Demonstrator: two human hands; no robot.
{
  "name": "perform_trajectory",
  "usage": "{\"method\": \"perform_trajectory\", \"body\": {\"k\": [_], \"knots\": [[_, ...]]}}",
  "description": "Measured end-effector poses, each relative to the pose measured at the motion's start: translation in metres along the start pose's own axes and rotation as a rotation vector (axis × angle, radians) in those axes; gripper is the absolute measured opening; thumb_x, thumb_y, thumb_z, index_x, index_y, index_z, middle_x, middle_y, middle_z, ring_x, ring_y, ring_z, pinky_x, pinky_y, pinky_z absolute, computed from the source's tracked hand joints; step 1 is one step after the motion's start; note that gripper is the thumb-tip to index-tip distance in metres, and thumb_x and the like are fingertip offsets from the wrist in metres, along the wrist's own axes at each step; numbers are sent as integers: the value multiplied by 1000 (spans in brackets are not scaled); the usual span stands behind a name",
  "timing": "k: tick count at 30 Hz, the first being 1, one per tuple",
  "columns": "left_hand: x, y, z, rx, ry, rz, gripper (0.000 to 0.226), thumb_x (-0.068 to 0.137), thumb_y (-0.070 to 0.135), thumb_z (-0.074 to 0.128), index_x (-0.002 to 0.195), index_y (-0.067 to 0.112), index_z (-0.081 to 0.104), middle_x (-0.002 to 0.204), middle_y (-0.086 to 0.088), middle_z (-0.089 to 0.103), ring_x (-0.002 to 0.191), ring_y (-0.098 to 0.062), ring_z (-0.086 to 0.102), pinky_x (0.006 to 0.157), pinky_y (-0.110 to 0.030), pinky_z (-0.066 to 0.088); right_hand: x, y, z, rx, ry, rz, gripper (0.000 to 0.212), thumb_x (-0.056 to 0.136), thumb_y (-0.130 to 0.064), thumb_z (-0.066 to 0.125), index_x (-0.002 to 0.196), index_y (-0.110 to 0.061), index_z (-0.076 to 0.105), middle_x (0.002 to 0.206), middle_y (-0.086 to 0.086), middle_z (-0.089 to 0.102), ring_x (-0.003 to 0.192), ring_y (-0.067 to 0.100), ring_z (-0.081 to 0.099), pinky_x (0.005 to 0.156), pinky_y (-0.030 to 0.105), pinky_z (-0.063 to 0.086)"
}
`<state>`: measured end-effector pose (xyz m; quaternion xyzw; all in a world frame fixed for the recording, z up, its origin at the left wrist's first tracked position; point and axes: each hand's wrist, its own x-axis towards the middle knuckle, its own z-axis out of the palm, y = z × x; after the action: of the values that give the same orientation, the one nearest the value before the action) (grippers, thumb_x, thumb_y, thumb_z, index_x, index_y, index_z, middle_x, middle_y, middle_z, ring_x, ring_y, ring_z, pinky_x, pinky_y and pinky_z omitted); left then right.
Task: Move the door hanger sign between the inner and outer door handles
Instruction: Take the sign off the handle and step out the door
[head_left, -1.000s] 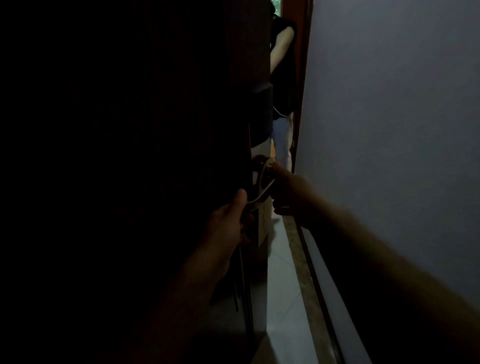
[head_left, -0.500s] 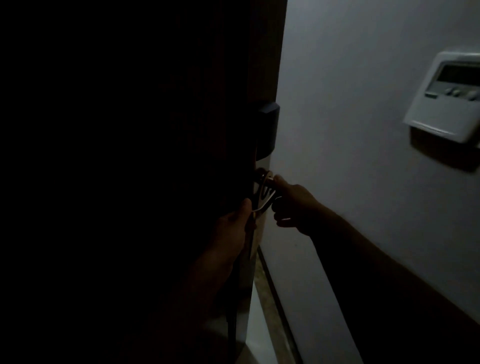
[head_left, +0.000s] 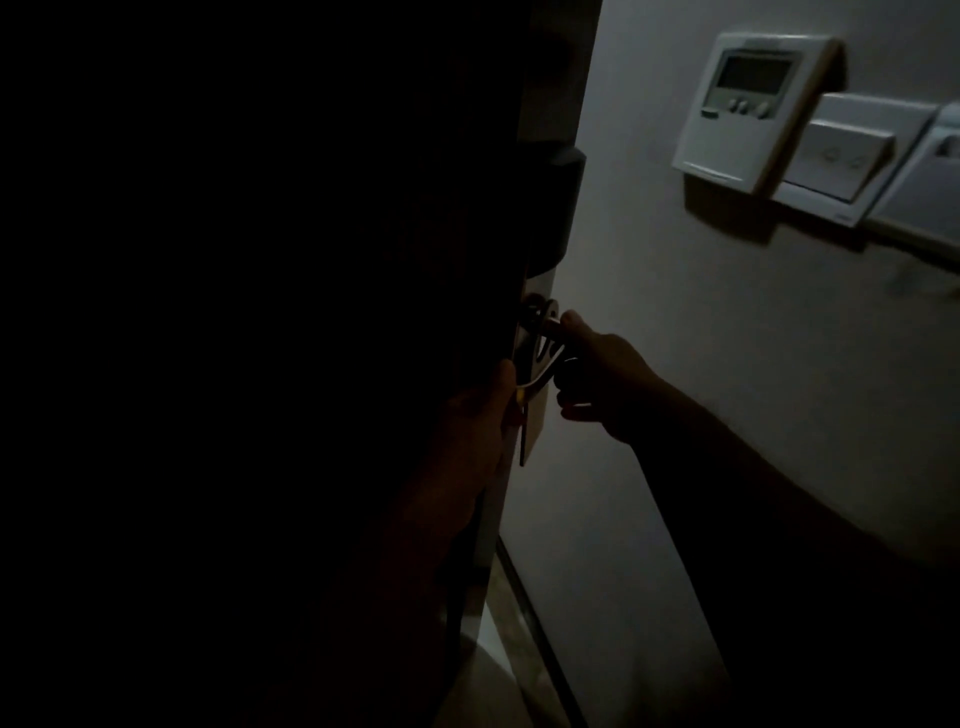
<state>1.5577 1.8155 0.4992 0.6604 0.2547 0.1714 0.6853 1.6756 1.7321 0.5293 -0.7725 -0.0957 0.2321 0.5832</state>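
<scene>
So, left hand (head_left: 475, 415) and right hand (head_left: 605, 371) pinch the sign (head_left: 535, 418) mid-frame. Dark; loop could snag the handle (head_left: 531, 307).

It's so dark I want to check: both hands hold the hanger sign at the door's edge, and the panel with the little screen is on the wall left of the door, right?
Not quite: the head view shows the panel on the wall right of the door. Both the left hand and right hand hold the hanger sign.
</scene>
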Motion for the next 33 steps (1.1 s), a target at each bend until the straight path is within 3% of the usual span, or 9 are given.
{"method": "perform_trajectory", "body": {"k": [4,8,13,19,23,25,29,31,33], "knots": [[-24,7,17,57,-43,-44,22,103,38,37,103,26,56,98,0,59,80,-9,52,75,-29,49,-21,9,-19,6,31,6,48,98,-56,41,85,-13,60,83,11,58,78,25,56,81,39,49],[-40,10,32,85,-93,-175,46,105,33,31,141,7,41,145,-16,45,127,-30,48,100,-39,39,-40,16,-35,36,43,15,49,97,-55,41,88,-11,60,81,10,55,76,24,51,77,38,44],[-64,3,52,60,66,-115,51,100,43,43,143,16,42,145,-13,47,130,-31,48,98,-42,43,-58,26,-56,55,31,24,47,98,-54,42,87,-12,60,78,8,54,74,23,50,80,38,49],[-91,1,69,48,71,-71,42,100,43,42,131,16,53,124,-4,58,108,-21,56,65,-26,43,-79,41,-75,37,69,-13,52,99,-50,41,112,-4,61,97,20,63,93,32,62,101,52,47],[-107,0,76,52,18,-94,29,100,44,43,106,22,61,115,-5,64,109,-26,60,78,-37,48,-95,48,-88,-19,78,-28,44,100,-47,41,98,-7,59,107,21,62,89,28,58,96,49,50],[-115,0,80,50,25,-84,33,100,43,43,117,19,59,107,1,61,107,-24,58,76,-34,47,-102,52,-95,-24,79,-20,44,100,-46,42,95,-6,59,99,19,60,87,28,57,94,48,51],[-127,-4,86,73,-70,-86,53,97,45,42,140,15,45,136,-8,53,119,-26,53,88,-41,45,-120,58,-105,81,91,25,29,102,-31,46,98,-6,60,87,12,56,75,22,55,79,39,51],[-133,-3,88,29,-136,-161,64,94,48,42,146,13,37,148,-14,43,132,-32,45,104,-46,40,-128,62,-109,110,100,56,25,101,-27,48,104,-5,60,86,10,57,79,23,57,87,43,50],[-137,-6,89,-36,-192,-237,59,101,42,35,148,6,33,153,-18,36,139,-34,37,109,-43,33,-136,63,-111,140,108,86,38,99,-44,48,103,-8,61,82,8,58,79,23,58,93,46,50]]}}
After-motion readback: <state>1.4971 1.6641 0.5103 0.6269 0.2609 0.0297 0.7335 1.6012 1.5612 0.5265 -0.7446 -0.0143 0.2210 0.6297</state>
